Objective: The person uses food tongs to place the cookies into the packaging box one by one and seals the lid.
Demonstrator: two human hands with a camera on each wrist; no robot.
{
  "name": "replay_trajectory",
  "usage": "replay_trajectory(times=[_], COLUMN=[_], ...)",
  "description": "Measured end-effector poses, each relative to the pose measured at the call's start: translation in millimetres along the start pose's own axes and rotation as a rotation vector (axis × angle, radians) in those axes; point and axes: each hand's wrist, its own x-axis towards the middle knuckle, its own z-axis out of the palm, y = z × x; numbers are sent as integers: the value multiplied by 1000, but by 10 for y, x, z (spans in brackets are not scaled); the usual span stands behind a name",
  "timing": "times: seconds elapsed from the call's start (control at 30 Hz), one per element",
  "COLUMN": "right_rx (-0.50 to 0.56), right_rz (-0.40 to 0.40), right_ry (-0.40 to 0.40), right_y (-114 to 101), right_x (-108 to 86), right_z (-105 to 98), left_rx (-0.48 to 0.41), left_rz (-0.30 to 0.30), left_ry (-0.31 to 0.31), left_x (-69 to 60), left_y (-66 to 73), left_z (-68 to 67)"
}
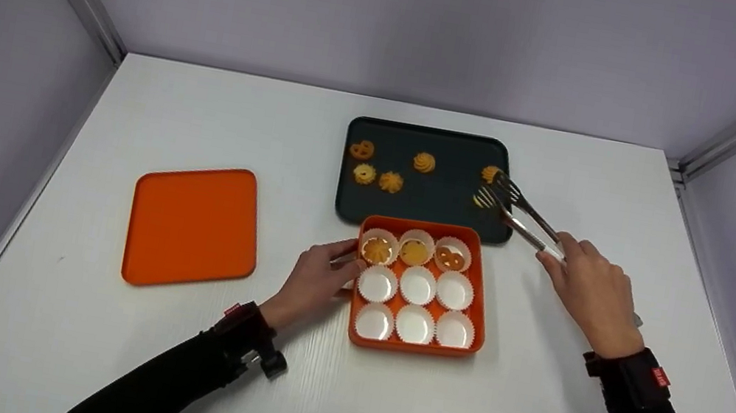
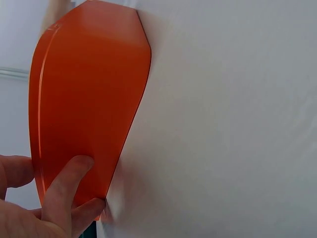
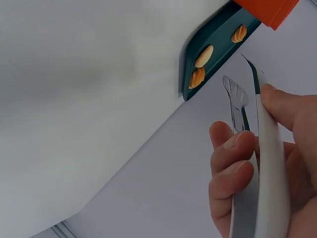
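My left hand (image 1: 320,275) holds the left wall of the orange box (image 1: 411,348), thumb on the rim; in the left wrist view its fingers (image 2: 64,191) press the box's outer side (image 2: 94,89). The box has paper cups in rows; the back row holds a star-shaped cookie (image 1: 376,250), a round yellow cookie (image 1: 415,252) and a pretzel (image 1: 450,258). My right hand (image 1: 590,288) grips metal tongs (image 1: 533,227), their parted tips over the right end of the dark tray (image 1: 442,208), by two cookies. In the right wrist view the tongs (image 3: 272,173) have nothing visible between their tips.
An orange lid or tray (image 1: 194,228) lies at the left of the white table (image 1: 307,122). Several more cookies, including a pretzel (image 1: 362,150) and a swirl cookie (image 1: 424,163), are on the dark tray behind the box. Pale panels stand around the table.
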Motion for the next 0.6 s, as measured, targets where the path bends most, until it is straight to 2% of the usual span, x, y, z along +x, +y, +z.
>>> replay_trajectory(times=[0.6], right_rx=[100], right_rz=[75], right_ry=[-8], right_y=[45], right_x=[0], right_z=[229], left_rx=[-11], left_rz=[20], left_ry=[-26], left_x=[-23], left_y=[-14], left_z=[-13])
